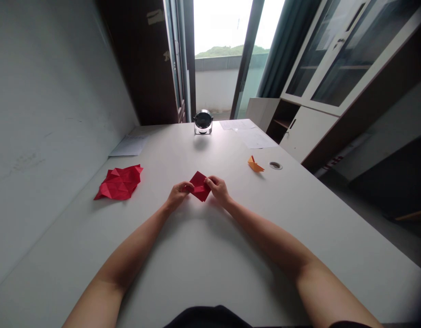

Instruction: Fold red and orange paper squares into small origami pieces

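Observation:
A small folded piece of red paper (198,181), diamond-shaped with a fold across its middle, is held between both hands above the white table (196,255). My left hand (180,191) pinches its left corner between thumb and fingers. At the right corner, my right hand (217,187) grips it with the thumb on top. Off to the left lies a larger, creased sheet of red paper (120,183), spread open and crumpled. An orange folded paper figure (255,165) with a red bit at its tip sits on the right side.
At the table's far end stands a round black device in a silver frame (203,121). White papers (254,136) lie at the back right, and a stack of paper (129,146) rests by the left wall. A round cable hole (275,166) is right of the orange figure.

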A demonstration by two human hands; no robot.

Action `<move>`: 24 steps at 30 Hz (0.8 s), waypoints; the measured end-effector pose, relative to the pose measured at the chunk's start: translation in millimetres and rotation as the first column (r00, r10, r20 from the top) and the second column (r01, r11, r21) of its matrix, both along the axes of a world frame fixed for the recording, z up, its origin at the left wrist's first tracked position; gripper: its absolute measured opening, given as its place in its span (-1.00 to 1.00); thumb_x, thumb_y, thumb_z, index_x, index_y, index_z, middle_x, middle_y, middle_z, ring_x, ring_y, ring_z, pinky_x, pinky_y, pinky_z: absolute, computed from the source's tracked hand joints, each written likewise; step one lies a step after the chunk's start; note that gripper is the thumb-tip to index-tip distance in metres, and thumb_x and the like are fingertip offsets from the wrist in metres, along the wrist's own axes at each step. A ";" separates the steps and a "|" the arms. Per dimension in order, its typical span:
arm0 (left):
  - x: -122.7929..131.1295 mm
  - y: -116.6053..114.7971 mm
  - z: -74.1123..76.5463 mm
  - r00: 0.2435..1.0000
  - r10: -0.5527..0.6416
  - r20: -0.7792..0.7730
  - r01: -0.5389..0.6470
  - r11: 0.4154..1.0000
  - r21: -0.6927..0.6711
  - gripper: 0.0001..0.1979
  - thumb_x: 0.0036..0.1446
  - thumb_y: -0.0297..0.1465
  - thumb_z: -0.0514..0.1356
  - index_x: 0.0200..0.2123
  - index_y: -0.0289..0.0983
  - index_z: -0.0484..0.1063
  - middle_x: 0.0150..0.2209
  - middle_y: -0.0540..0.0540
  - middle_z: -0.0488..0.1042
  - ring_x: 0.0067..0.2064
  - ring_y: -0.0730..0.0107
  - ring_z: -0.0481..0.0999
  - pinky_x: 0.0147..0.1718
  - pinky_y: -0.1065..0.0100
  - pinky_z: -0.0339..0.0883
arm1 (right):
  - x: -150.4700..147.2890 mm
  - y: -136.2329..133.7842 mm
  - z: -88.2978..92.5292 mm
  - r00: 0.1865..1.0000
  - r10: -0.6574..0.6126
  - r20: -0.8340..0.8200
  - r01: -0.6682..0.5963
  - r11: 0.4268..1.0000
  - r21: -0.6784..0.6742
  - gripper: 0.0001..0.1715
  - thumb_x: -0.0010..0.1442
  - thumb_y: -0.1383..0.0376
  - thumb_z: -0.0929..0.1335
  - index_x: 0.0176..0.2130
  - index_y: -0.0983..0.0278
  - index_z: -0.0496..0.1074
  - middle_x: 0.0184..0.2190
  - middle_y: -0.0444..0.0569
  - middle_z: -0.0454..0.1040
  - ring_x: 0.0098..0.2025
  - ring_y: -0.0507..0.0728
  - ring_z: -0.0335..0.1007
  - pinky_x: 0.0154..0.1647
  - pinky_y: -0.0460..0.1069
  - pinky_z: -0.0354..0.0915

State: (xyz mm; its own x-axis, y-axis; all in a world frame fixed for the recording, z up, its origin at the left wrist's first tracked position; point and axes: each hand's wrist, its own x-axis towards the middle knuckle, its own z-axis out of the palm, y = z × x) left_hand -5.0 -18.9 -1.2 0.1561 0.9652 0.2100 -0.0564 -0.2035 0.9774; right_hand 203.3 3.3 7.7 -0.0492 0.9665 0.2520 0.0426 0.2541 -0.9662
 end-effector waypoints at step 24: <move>-4.7 0.7 1.5 0.995 0.102 0.011 -0.100 0.991 -0.087 -0.63 -0.01 -0.23 0.39 -0.14 -0.29 0.60 -0.20 -0.16 0.61 -0.31 0.34 0.54 -0.52 0.47 0.37 | 0.3 1.2 -0.3 0.957 0.251 -0.144 -0.259 0.965 -0.038 -0.72 0.02 0.22 0.38 -0.23 0.27 0.48 -0.25 -0.03 0.54 -0.35 0.06 0.43 -0.33 -0.02 0.39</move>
